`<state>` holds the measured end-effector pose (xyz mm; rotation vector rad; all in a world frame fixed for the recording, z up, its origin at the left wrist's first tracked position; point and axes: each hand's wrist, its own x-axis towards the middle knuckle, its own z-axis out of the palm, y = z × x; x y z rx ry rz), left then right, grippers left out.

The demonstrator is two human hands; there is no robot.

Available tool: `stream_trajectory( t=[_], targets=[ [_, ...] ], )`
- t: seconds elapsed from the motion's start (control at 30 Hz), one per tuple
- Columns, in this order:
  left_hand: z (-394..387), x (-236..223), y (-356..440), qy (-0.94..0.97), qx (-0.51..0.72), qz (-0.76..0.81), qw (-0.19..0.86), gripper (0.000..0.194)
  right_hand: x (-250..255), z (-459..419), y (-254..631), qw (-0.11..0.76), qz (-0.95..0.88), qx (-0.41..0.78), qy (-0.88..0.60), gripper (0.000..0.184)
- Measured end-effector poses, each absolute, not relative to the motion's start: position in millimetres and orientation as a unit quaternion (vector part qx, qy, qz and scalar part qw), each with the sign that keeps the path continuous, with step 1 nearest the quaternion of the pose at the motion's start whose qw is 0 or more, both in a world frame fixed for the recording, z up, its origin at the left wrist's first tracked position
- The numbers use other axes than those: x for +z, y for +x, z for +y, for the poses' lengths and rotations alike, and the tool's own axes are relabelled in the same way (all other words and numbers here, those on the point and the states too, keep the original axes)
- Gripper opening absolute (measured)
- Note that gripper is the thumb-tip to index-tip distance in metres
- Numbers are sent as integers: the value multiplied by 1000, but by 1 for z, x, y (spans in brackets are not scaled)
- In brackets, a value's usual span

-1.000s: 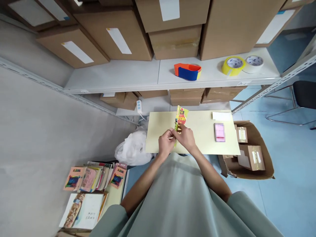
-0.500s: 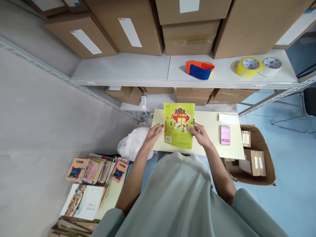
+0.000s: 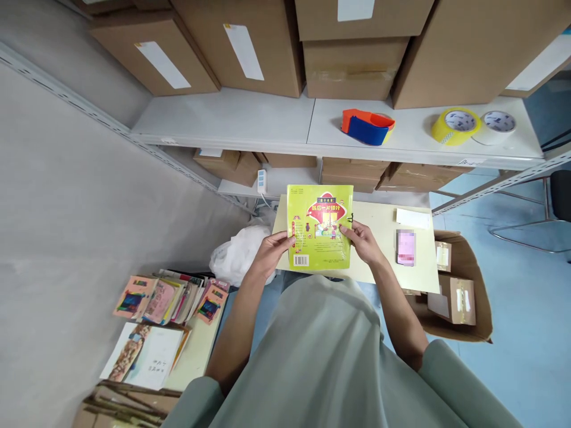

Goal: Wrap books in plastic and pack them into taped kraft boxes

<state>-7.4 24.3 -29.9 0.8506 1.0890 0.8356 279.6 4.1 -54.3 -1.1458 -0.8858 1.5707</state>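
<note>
A thin lime-green book point(image 3: 319, 249) with a red title patch, a drawn scene and a barcode is held up over the cream table point(image 3: 375, 226). My left hand point(image 3: 273, 251) pinches its left edge, thumb on the printed cover and fingers behind. At the opposite edge my right hand point(image 3: 362, 241) grips it the same way, with the thumb on the cover. Just above that hand, a small black binder clip point(image 3: 350, 218) shows at the book's right edge. Both hands are closed, and their fingertips behind the book are hidden.
A pixelated pink item point(image 3: 405, 247) and a white slip point(image 3: 413, 218) lie on the table. On the shelf point(image 3: 250, 119) ahead are cardboard boxes, tape rolls point(image 3: 459, 126) and an orange-blue band point(image 3: 368, 127). Books point(image 3: 167, 300) stand lower left; an open carton point(image 3: 482, 297) is at right.
My left hand, beside the book with its fingers extended before, now holds its left edge. The book has turned to face me more squarely. The view has shifted slightly.
</note>
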Motion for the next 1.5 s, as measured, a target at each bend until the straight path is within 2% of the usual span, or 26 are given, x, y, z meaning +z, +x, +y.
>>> stream_trajectory(
  t=[0.07, 0.17, 0.27, 0.4, 0.5, 0.57, 0.67, 0.73, 0.83, 0.9, 1.0, 1.13, 1.27, 1.5],
  targets=[
    [25, -32, -5, 389, 384, 502, 670, 57, -61, 8, 278, 491, -361, 615, -501, 61],
    [30, -41, 6, 414, 397, 540, 616, 56, -75, 12, 272, 511, -347, 532, -579, 75],
    [31, -55, 23, 471, 362, 621, 511, 46, -85, 13, 257, 475, -362, 523, -608, 86],
    [20, -70, 50, 625, 209, 676, 330, 17, -86, 4, 228, 397, -415, 547, -609, 75],
    [5, -75, 67, 718, 112, 635, 263, 18, -87, -5, 212, 360, -472, 473, -651, 58],
    [-4, -76, 75, 750, 93, 606, 249, 21, -90, -9, 210, 349, -485, 426, -679, 56],
    [-9, -79, 77, 771, 122, 565, 267, 24, -98, -8, 215, 355, -481, 402, -693, 57],
    [-5, -82, 70, 760, 153, 545, 319, 29, -100, -2, 221, 376, -479, 414, -676, 59],
    [16, -86, 42, 690, 238, 557, 395, 53, -93, 11, 234, 432, -460, 484, -606, 65],
    [34, -87, 17, 616, 324, 599, 396, 70, -83, 17, 243, 460, -433, 549, -547, 68],
    [56, -78, -20, 512, 396, 599, 472, 83, -67, 22, 257, 472, -395, 622, -485, 65],
    [64, -56, -47, 468, 378, 529, 599, 73, -56, 21, 264, 467, -378, 660, -452, 57],
    [59, -41, -50, 478, 370, 521, 603, 61, -52, 22, 260, 455, -384, 659, -460, 55],
    [61, -36, -48, 499, 382, 502, 594, 59, -44, 33, 260, 436, -420, 619, -501, 64]
  ],
)
